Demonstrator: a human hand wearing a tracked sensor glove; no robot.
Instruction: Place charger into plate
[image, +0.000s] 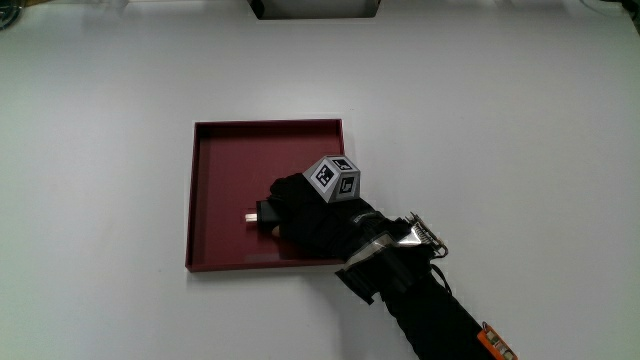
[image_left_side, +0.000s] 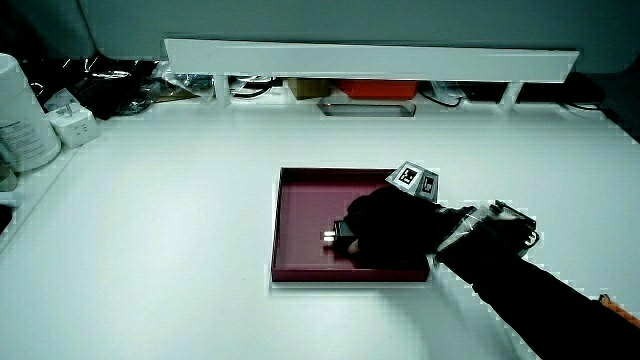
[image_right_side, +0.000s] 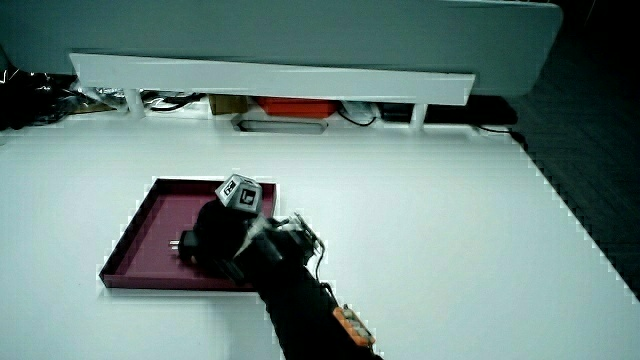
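The charger sits low inside the plate, a dark block with its pale metal prongs poking out from under the fingertips. Its long axis runs level with the plate floor, prongs pointing away from the forearm and toward the plate's wall farthest from the wrist. In a side view the charger appears to touch or nearly touch the floor, though the glove hides the underside, so I cannot tell for certain that it rests there.

The hand is directly over the charger, fingers curled around its body with only the pronged end left bare. The grip looks closed on it, not loosened. The patterned cube on the back of the hand faces upward, so the palm faces down onto the plate.

The forearm crosses the plate's rim nearest the person and leads off over the table. Judging from this, the coming move turns on letting go and lifting straight up from the plate, away from the prongs, so the charger stays put.
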